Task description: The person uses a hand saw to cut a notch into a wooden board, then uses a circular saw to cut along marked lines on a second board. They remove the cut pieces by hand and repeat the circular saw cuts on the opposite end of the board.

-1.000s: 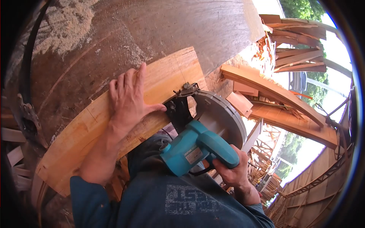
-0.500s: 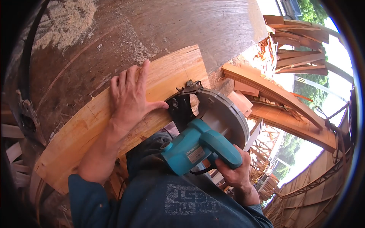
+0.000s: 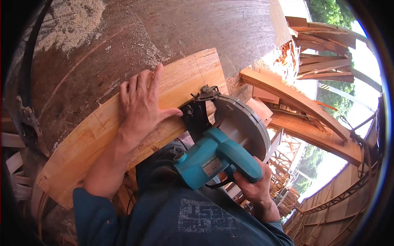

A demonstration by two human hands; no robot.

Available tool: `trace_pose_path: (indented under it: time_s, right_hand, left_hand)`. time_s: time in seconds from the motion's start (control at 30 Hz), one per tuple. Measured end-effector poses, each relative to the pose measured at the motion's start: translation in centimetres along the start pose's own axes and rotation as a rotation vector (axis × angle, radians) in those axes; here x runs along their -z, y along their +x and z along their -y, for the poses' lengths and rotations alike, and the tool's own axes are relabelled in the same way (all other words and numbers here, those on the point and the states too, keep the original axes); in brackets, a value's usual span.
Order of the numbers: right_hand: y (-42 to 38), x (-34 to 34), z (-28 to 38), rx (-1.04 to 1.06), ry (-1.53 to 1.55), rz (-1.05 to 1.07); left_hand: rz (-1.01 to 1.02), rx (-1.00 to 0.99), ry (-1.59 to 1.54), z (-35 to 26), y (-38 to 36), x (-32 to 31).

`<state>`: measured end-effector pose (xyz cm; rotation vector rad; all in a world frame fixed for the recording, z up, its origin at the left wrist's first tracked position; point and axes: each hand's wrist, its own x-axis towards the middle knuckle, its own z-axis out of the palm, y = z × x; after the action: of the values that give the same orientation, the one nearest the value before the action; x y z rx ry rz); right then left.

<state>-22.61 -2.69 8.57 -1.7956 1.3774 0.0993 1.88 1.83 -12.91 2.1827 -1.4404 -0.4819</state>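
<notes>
My left hand (image 3: 141, 104) lies flat, fingers spread, on a long pale wooden plank (image 3: 98, 131) that rests across a dark worn workbench (image 3: 172, 28). A teal circular saw (image 3: 217, 153) sits at the plank's near edge, just right of that hand. Its grey blade guard (image 3: 242, 123) and black base meet the wood near a thin pencil line. My right hand (image 3: 254, 184) is closed around the saw's rear handle.
Sawdust (image 3: 74, 20) lies on the bench at the upper left. Stacked boards and offcuts (image 3: 303, 110) pile up to the right, with more timber (image 3: 324, 61) behind. Trees and bright daylight show at the far right. A metal bracket (image 3: 26, 123) hangs at the left edge.
The saw has crept slightly along the plank edge, and my right hand moved with it. My left hand stays pressed on the plank.
</notes>
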Motion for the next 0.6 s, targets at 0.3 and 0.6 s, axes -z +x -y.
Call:
trace_pose_path:
  time_s: [0.3,0.6]
  right_hand:
    - [0.34,0.23,-0.09,0.008,-0.033,0.011]
    - [0.75,0.32,0.48,0.008,-0.088,0.018]
  left_hand:
    - [-0.02,0.001,-0.036,-0.08,0.03,0.21]
    - [-0.051,-0.014,-0.062,-0.07,0.12,0.4]
